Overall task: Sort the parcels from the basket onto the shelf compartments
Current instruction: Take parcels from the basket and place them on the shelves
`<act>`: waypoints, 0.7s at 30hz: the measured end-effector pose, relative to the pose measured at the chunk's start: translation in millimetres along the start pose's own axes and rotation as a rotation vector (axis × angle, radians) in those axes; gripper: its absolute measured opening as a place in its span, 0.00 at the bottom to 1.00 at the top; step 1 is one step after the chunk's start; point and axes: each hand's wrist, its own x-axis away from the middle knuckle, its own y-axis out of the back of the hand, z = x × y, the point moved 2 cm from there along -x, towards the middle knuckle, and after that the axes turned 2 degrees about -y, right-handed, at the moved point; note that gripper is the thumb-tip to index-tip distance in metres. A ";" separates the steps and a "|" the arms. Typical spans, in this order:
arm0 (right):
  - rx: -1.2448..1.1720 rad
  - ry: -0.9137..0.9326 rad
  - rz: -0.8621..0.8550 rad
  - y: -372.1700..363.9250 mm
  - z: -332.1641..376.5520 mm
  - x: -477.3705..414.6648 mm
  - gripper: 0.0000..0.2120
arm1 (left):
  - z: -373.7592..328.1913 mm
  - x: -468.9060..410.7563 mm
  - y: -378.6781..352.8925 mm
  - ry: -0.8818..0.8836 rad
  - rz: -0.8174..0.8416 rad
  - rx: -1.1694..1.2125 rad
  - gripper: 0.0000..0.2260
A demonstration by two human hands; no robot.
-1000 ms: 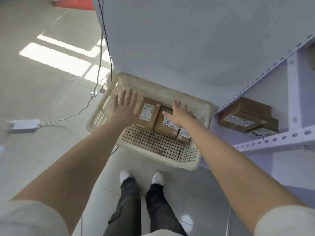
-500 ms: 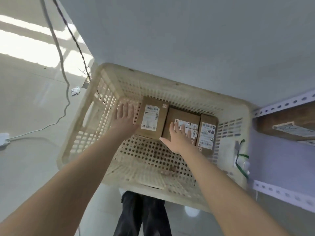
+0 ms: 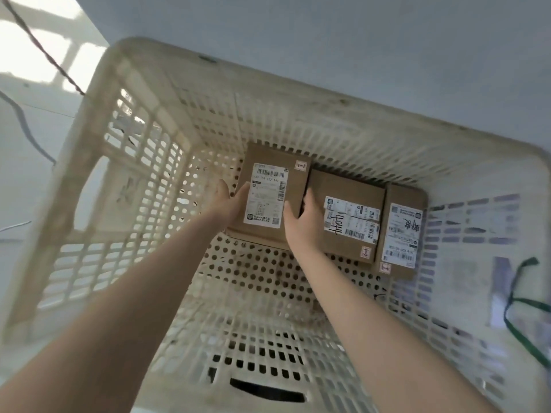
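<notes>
Where it lies on the basket [image 3: 262, 281] floor against the far wall, the leftmost parcel [image 3: 272, 193] is taken between our hands: the left hand [image 3: 229, 201] grips its left edge, thumb on the label [image 3: 264, 210], the right hand [image 3: 301, 223] curls round its right edge beside the middle parcel [image 3: 348, 216]. We judge the small cardboard box stiff and light, best lifted by these two long sides. A third parcel [image 3: 401, 231] lies further right

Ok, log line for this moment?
step: pick | left hand: grips left parcel | right hand: grips left parcel | basket: also middle parcel, right parcel
</notes>
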 end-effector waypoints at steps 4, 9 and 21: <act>-0.099 -0.130 -0.003 -13.0 5.3 -3.2 0.32 | 16.1 -17.2 -2.9 0.015 0.059 0.193 0.46; -0.194 -0.209 0.127 -21.7 4.6 -16.3 0.35 | 18.5 -20.9 -5.0 -0.005 0.060 0.279 0.24; -0.563 -0.391 0.373 -33.2 -2.9 -23.1 0.47 | 21.7 -11.7 0.7 0.019 0.112 0.411 0.23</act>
